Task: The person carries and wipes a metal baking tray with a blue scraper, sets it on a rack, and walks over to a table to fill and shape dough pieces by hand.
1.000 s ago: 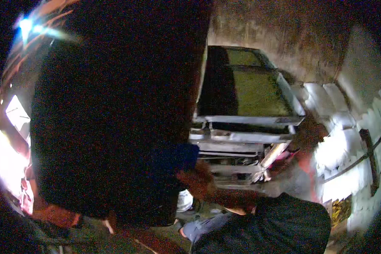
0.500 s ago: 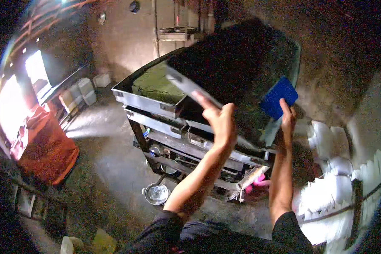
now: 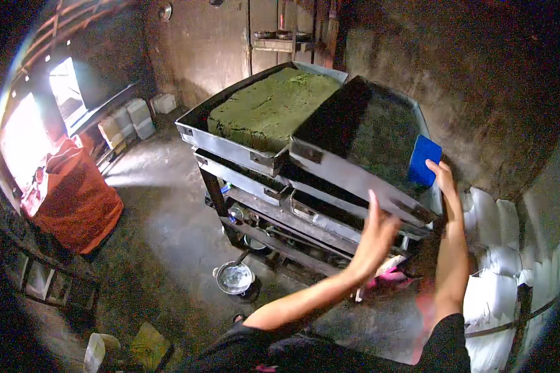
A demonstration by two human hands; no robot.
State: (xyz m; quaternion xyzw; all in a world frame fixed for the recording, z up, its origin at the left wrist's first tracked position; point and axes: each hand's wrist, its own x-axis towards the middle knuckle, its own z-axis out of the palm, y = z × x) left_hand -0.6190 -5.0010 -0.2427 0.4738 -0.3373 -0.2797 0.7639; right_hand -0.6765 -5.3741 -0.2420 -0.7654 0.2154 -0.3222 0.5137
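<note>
In the head view, a deep metal tray (image 3: pixel 354 180) with a dark, greenish-stained inside rests at a slant on the rack's right side. My left hand (image 3: pixel 376 239) is at its front wall, slightly blurred, fingers apart and holding nothing; whether it touches the wall I cannot tell. At the tray's right end my right hand (image 3: pixel 443 177) grips a flat blue rectangular piece (image 3: pixel 425 160), partly over the rim. Its exact kind is unclear. Left of this tray stands another metal tray (image 3: pixel 221 144) with a thick block of green, powdery material (image 3: pixel 274 105).
More trays sit lower on the dark rack (image 3: pixel 214 199). A metal pot (image 3: pixel 234 278) is on the floor before it. An orange-red sack (image 3: pixel 78 193) stands left by the bright openings, near white containers (image 3: pixel 140 118). White sacks (image 3: pixel 498 292) are stacked at right.
The right tray, raised and tilted before, has come down onto the rack. My left hand has let go of its edge and moved right and down. The blue piece stays in my right hand.
</note>
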